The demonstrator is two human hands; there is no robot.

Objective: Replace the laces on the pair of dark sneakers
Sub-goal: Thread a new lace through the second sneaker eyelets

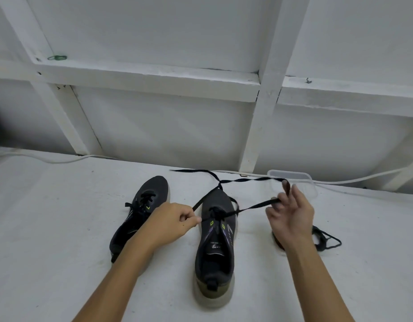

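Two dark sneakers are sitting on a white table, toes pointing toward the far wall. The left sneaker (140,214) is lying angled, already carrying a lace, and the left forearm is crossing over its heel. The right sneaker (216,242) is standing straight between the two arms.

A flat black lace (254,206) is running through the upper eyelets of the right sneaker. The left hand (171,223) is hovering just left of that shoe's tongue, its fingers (189,220) curled tight and pinching one strand of the lace right at the eyelets; that strand is trailing up and away toward the far side, where it is twisting across the table.

The right hand (290,216) is lifted to the right of the shoe, palm loosely spread, with the other strand drawn taut from the eyelets to its fingertips (278,202); the hand is blurred, so I cannot tell how firmly it is gripping.

A bundled dark lace (324,240) is lying near the right wrist, and a clear plastic container (294,178) is sitting beyond the right hand.
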